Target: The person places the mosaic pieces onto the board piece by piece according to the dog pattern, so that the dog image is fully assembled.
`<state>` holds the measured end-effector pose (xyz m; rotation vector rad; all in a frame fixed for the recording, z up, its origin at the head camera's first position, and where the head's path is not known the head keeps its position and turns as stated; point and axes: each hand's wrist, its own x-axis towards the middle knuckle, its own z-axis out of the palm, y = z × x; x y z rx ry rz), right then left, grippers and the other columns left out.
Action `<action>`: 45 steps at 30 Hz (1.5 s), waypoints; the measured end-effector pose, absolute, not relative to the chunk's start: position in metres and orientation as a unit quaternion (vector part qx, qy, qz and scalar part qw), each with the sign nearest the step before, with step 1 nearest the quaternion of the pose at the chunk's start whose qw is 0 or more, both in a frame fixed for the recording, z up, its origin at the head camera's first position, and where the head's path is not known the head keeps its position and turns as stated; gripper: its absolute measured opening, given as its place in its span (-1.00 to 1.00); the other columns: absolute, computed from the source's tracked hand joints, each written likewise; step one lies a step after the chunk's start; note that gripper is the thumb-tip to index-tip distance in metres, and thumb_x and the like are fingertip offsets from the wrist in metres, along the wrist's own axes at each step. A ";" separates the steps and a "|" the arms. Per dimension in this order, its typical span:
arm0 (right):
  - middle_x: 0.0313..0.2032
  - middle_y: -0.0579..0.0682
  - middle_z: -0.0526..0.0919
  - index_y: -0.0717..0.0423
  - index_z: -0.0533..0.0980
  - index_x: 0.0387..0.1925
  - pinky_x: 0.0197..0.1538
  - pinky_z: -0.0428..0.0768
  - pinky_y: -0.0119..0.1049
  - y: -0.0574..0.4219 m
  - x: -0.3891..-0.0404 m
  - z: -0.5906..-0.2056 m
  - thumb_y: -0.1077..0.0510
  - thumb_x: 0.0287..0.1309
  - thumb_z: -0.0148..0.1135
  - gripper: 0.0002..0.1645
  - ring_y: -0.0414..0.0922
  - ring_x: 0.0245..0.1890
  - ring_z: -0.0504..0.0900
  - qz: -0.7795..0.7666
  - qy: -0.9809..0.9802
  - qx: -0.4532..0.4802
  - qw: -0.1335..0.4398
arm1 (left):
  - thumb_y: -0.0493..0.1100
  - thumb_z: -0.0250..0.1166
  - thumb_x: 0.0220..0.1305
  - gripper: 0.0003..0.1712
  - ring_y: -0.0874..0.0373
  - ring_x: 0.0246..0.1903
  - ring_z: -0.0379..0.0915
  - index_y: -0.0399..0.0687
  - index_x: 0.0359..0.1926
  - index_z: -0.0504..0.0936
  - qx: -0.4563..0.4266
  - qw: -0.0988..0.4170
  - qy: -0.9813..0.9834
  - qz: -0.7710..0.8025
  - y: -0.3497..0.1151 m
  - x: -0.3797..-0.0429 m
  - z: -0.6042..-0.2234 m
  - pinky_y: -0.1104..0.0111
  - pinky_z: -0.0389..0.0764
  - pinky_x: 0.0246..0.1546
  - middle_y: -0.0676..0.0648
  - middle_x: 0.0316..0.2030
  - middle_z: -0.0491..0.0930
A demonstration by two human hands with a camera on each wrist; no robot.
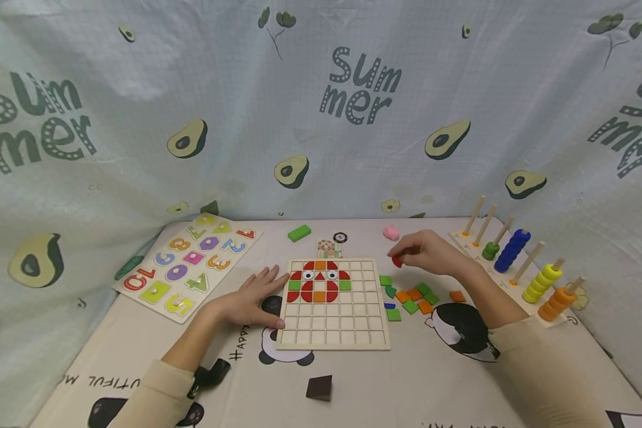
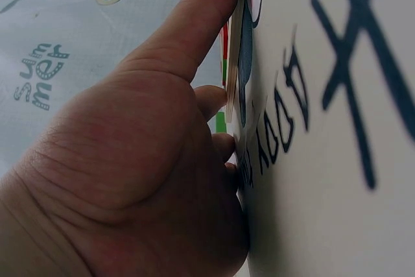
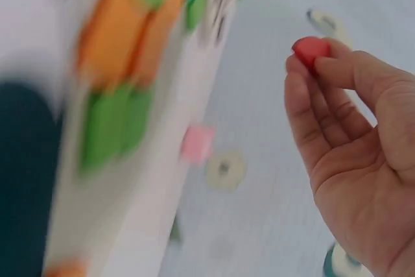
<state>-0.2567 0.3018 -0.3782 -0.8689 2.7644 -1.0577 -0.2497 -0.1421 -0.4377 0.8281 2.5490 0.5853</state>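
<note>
A wooden grid board [image 1: 334, 324] lies in the middle of the table, with red, orange, green and white tiles in its upper left squares. Two of those tiles look like eyes. My left hand [image 1: 254, 300] rests at the board's left edge, fingers spread and thumb touching the side; the left wrist view shows the thumb along the board's rim. Above the table, right of the board's top corner, my right hand [image 1: 428, 252] pinches a red tile [image 3: 311, 51] with a rounded edge between thumb and fingertips. A small picture card [image 1: 329, 248] touches the board's far edge.
Loose green and orange tiles [image 1: 425, 307] lie right of the board. A number puzzle board [image 1: 163, 306] is at left, a peg stacker with colored rings [image 1: 537, 284] at right. A green block [image 1: 299, 233], pink piece [image 1: 391, 232] and dark wedge [image 1: 319, 387] are also around.
</note>
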 end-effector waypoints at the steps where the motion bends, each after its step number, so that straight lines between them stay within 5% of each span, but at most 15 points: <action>1: -0.23 -0.11 0.72 -0.03 0.69 -0.17 -0.22 0.65 -0.33 0.292 -0.259 -0.377 0.29 0.19 0.25 -0.76 -0.13 -0.32 0.60 -0.357 0.886 -0.293 0.035 | 0.48 0.33 -0.09 0.26 -0.01 0.48 -0.58 0.28 0.52 -0.13 0.297 0.196 0.911 0.210 -0.142 -0.249 -0.438 0.00 -0.43 0.43 -0.03 0.52 -0.36; 5: -0.22 -0.13 0.71 -0.09 0.69 -0.18 -0.21 0.65 -0.32 0.254 -0.269 -0.376 0.27 0.19 0.27 -0.77 -0.16 -0.31 0.62 -0.376 0.863 -0.332 0.065 | 0.47 0.33 -0.08 0.26 -0.02 0.48 -0.57 0.28 0.52 -0.12 0.297 0.194 0.910 0.213 -0.142 -0.249 -0.438 -0.01 -0.42 0.43 -0.03 0.52 -0.34; 10: -0.26 -0.09 0.73 0.06 0.70 -0.18 -0.18 0.65 -0.31 0.213 -0.270 -0.385 0.28 0.19 0.27 -0.81 -0.19 -0.33 0.64 -0.358 0.853 -0.357 0.126 | 0.44 0.34 -0.06 0.24 -0.04 0.48 -0.57 0.25 0.52 -0.10 0.301 0.192 0.909 0.214 -0.141 -0.248 -0.438 -0.03 -0.41 0.43 -0.05 0.52 -0.33; 18: -0.31 -0.21 0.72 0.05 0.72 -0.25 -0.17 0.64 -0.39 0.188 -0.264 -0.401 0.29 0.11 0.35 -0.83 -0.26 -0.35 0.61 -0.304 0.867 -0.356 0.169 | 0.44 0.35 -0.07 0.24 -0.08 0.48 -0.54 0.21 0.52 -0.08 0.306 0.188 0.909 0.212 -0.140 -0.248 -0.438 -0.05 -0.39 0.42 -0.07 0.52 -0.32; 45: -0.30 -0.27 0.69 -0.07 0.75 -0.29 -0.22 0.58 -0.46 0.179 -0.250 -0.405 0.27 0.08 0.37 -0.81 -0.35 -0.33 0.57 -0.182 0.907 -0.364 0.110 | 0.45 0.34 -0.08 0.26 -0.04 0.48 -0.55 0.25 0.52 -0.11 0.301 0.190 0.912 0.207 -0.141 -0.247 -0.436 -0.01 -0.40 0.43 -0.06 0.52 -0.34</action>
